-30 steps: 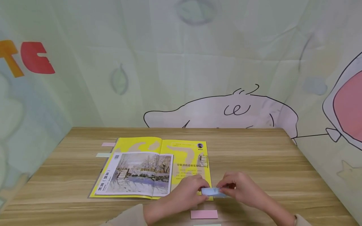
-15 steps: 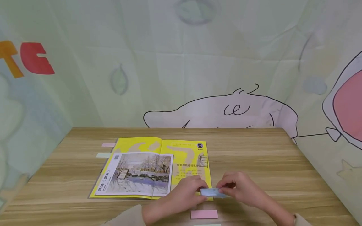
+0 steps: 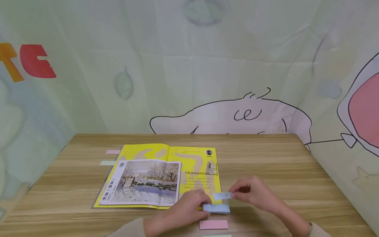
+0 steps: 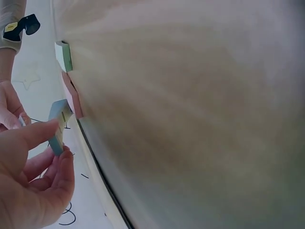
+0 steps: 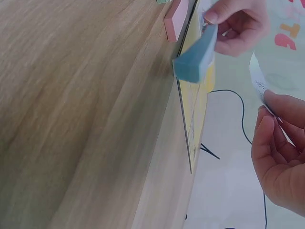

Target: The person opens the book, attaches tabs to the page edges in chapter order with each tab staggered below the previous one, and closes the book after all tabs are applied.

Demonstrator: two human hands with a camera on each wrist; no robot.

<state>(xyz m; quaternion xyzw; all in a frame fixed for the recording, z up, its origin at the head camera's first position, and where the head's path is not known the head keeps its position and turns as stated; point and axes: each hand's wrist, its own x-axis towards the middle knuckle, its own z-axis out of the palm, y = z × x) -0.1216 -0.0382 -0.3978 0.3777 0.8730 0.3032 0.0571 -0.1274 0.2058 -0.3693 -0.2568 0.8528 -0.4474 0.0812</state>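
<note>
My left hand pinches a pad of blue sticky notes between thumb and fingers, at the lower right corner of an open yellow magazine. In the right wrist view the pad shows its thick edge. A single blue sticky note is pinched at one end by my right hand, just above and apart from the pad. That note curves slightly in the right wrist view, and faint writing shows on it. The magazine lies flat, with a snowy landscape picture across its pages.
On the wooden table, a pink sticky-note pad lies below my left hand. A pale green pad is cut off by the frame's bottom. A pink tab and a pale green tab stick out from the magazine's left edge.
The blue note in my right hand has come away from the pad and risen slightly. My left hand has moved a little left and down with the pad.
</note>
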